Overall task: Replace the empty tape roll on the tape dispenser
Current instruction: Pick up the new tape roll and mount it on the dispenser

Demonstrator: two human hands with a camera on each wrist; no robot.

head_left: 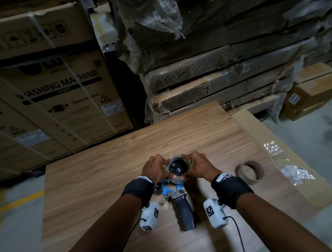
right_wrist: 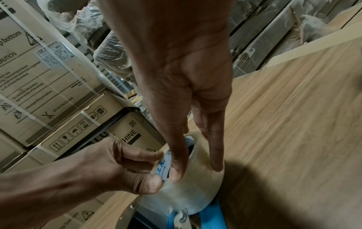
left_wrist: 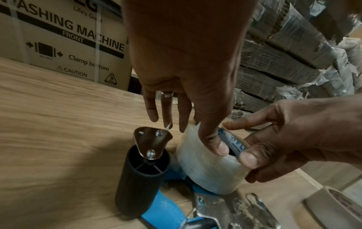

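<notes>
A blue tape dispenser (head_left: 165, 190) with a black handle (head_left: 185, 212) lies on a wooden table (head_left: 103, 170). A full clear tape roll (left_wrist: 207, 168) sits over its black hub (head_left: 178, 168). My left hand (head_left: 169, 169) pinches the roll's rim from the left with thumb and forefinger. My right hand (head_left: 184, 167) grips the roll from the right, thumb on the near rim and fingers over the far side. The dispenser's black roller (left_wrist: 143, 182) stands beside the roll. The empty brown cardboard core (head_left: 250, 172) lies on the table to the right.
Crumpled clear plastic (head_left: 295, 172) lies past the core near the table's right edge. Strapped washing machine cartons (head_left: 65, 91) stand behind the table on the left. Film-wrapped stacks of flat cartons (head_left: 204, 69) rise behind it on the right.
</notes>
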